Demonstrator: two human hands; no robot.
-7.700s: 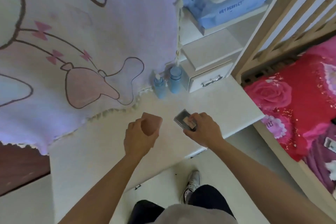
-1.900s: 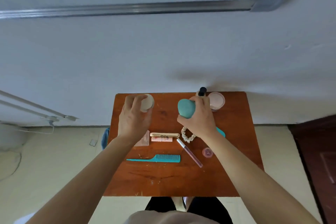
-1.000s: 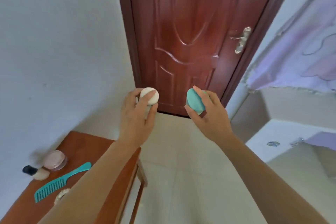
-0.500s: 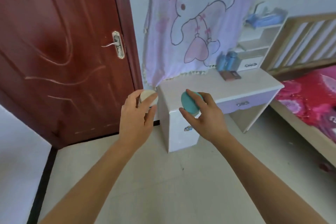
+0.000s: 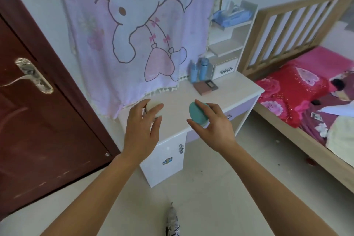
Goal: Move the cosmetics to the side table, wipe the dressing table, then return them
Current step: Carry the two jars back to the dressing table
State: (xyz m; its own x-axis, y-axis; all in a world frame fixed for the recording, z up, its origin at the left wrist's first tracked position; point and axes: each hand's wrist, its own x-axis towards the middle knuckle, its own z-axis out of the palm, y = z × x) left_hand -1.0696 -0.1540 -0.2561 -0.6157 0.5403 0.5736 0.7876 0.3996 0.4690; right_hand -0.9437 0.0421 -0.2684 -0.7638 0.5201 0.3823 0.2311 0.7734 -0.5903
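Note:
My left hand [image 5: 141, 130] grips a small round cream-white jar [image 5: 153, 106], held in the air near the front left corner of the white dressing table [image 5: 178, 99]. My right hand [image 5: 212, 122] grips a teal round compact [image 5: 197, 113] by its edge, above the table's front edge. On the table's far right lie a brown palette [image 5: 202, 87] and a dark grey compact [image 5: 210, 84]. Two blue bottles [image 5: 198, 70] stand behind them.
A pink cartoon cloth [image 5: 138, 25] hangs over the mirror behind the table. A small white drawer unit [image 5: 225, 67] with shelves holds a blue wipes pack [image 5: 231, 16]. A dark red door [image 5: 38, 111] is at left, a wooden bed [image 5: 306, 90] at right.
I have turned from the side table and door and come closer to the dressing table, carrying the white jar and the teal compact, which now hover over its front edge.

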